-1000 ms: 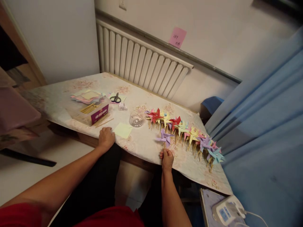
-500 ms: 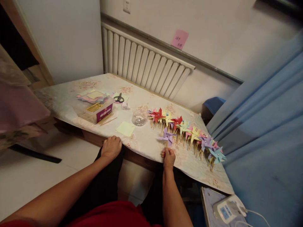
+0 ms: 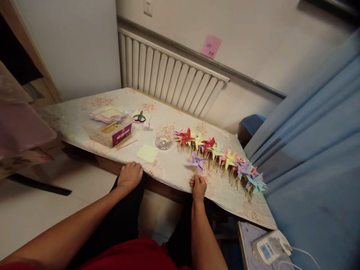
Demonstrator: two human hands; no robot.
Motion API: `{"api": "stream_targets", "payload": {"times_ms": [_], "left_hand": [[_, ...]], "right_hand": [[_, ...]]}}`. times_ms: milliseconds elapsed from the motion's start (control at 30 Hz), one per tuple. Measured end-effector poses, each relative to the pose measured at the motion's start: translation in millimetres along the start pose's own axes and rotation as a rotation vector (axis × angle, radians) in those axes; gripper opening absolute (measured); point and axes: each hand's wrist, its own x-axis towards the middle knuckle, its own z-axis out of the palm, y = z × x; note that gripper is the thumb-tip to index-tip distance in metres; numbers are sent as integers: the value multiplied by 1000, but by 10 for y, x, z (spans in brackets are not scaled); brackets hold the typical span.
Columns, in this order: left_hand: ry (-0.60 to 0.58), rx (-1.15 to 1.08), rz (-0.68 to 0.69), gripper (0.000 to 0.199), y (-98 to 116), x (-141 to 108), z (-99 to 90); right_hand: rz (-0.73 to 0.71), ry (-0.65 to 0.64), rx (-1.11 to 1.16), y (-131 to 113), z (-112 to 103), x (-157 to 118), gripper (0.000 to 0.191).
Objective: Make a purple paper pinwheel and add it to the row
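at the near edge of the table [image 3: 174,165], a purple pinwheel [image 3: 197,161] stands up in front of the right hand [image 3: 199,188], whose thumb and fingertips pinch its stick just below the paper head. the blades look folded in and fixed at the centre, so i'd judge the step in hand to be holding a made-up piece rather than folding or fastening one. any move from here would call for keeping that light pinch low on the stick, so the blades aren't crushed or knocked against the row of pinwheels [image 3: 230,159] just behind. the left hand [image 3: 131,174] lies palm down by the table edge, fingers close together; its underside is hidden, so i can't tell whether they close on anything. between the hands and farther back are a pale green sheet [image 3: 147,153] and a clear tub [image 3: 156,141] of shiny bits. beyond the left hand come loose sticks [image 3: 126,142], a plastic box [image 3: 99,140] holding more, a paper pile [image 3: 104,117] and scissors [image 3: 140,117].
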Motion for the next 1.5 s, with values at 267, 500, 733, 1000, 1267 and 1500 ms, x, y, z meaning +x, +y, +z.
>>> {"api": "stream_targets", "payload": {"times_ms": [267,500,733,1000,1267,1500], "left_hand": [[15,15,14,39,-5,6,2],[17,29,20,38,-10,15,3],[2,43,21,39,-4,17,-23],[-6,40,12,39,4,14,-46],[3,35,23,41,-15,18,-27],[21,35,32,40,-22,19,-4]], "right_hand": [[13,3,2,-22,17,2,38],[19,-1,19,-29,31,5,34],[19,-3,25,-41,35,3,33],[12,-1,23,-58,42,-2,33],[21,5,25,-50,49,6,31],[24,9,16,-60,59,0,31]]}}
